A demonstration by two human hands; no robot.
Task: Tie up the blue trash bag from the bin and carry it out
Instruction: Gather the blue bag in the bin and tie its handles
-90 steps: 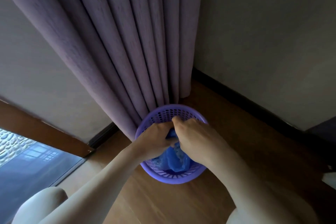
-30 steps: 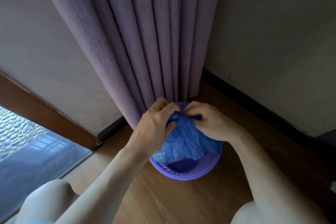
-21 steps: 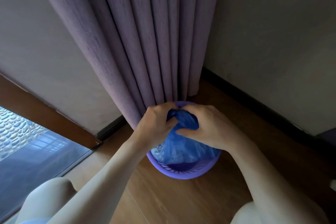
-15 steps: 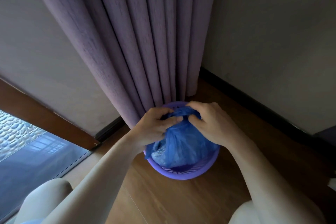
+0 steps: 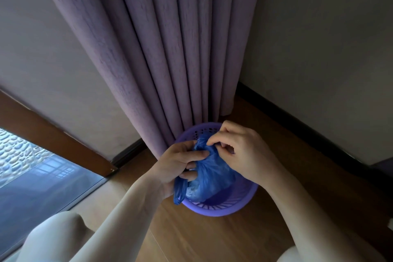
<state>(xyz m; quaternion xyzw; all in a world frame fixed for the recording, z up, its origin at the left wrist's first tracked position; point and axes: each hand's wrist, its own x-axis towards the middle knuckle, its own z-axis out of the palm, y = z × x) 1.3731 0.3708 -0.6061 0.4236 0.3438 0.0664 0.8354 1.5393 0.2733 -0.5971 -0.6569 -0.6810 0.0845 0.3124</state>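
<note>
The blue trash bag (image 5: 212, 178) sits bunched inside the purple slotted bin (image 5: 234, 204) on the wooden floor, in a corner below a curtain. My left hand (image 5: 174, 166) grips the bag's left side, and a loose blue loop hangs down under it past the bin's rim. My right hand (image 5: 242, 153) pinches the gathered top of the bag between thumb and fingers. Something pale shows through the plastic low in the bag.
A mauve curtain (image 5: 161, 53) hangs right behind the bin, touching its far rim. Walls with dark skirting (image 5: 297, 121) close the corner on the right. A glass pane in a brown frame (image 5: 53, 140) lies at the left. My knees show at the bottom.
The bag has been pulled up from lining the bin and gathered into a bunch. Both hands shifted on its top, and a loop of plastic now hangs below my left hand.
</note>
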